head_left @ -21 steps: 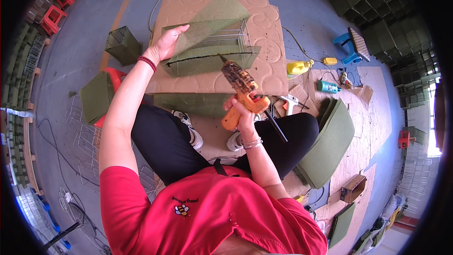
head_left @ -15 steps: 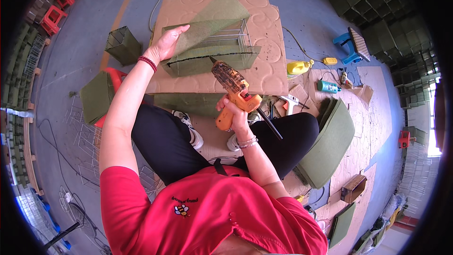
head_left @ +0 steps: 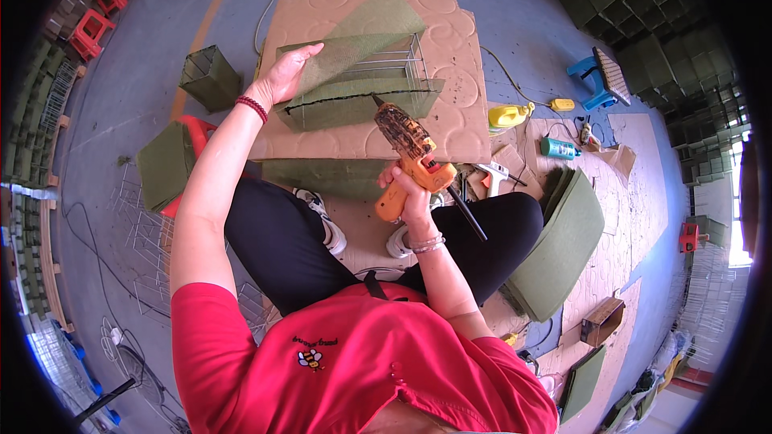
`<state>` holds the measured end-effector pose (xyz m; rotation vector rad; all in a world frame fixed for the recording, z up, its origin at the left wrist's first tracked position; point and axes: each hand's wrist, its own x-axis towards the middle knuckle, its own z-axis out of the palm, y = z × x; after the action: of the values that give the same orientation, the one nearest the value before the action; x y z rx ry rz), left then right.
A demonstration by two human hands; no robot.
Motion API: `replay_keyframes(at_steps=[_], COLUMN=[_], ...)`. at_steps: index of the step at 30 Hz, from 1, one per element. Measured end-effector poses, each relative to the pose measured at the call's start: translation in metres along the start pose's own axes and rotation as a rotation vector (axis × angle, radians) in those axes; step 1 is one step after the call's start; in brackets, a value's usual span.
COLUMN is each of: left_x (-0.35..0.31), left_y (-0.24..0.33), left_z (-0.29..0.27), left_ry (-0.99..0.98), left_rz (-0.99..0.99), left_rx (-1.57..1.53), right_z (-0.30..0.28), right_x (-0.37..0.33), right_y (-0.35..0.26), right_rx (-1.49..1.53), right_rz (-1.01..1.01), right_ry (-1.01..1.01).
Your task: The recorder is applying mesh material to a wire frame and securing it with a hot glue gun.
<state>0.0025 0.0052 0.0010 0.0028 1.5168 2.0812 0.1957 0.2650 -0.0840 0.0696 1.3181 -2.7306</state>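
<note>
Orange glue gun — right fingers wrap it.

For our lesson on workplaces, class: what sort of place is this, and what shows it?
Probably a workshop making things by hand: an orange glue gun, bare wire frames at far right, and many green boxes stacked at upper right.

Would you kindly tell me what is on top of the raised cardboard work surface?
A wire frame, partly covered by green mesh, with the left hand at the mesh's edge. The cardboard directly beneath them is hidden.
</note>
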Motion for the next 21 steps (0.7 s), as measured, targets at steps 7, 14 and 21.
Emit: replay_keyframes(at_steps=[7, 14, 21], left_x=[-0.006, -0.009, 0.002], left_y=[0.005, 0.007, 0.001], left_z=[0.005, 0.004, -0.006], left_ry=[-0.040, -0.061, -0.067], left_rz=[-0.008, -0.036, -0.031], left_rx=[-0.022, -0.059, -0.060], right_z=[-0.008, -0.007, -0.004], right_x=[-0.001, -0.001, -0.001], right_y=[-0.007, -0.009, -0.006], right_rx=[0.007, 0.052, 0.034], right_rz=[-0.026, -0.050, -0.023], right_ry=[0.024, 0.016, -0.010])
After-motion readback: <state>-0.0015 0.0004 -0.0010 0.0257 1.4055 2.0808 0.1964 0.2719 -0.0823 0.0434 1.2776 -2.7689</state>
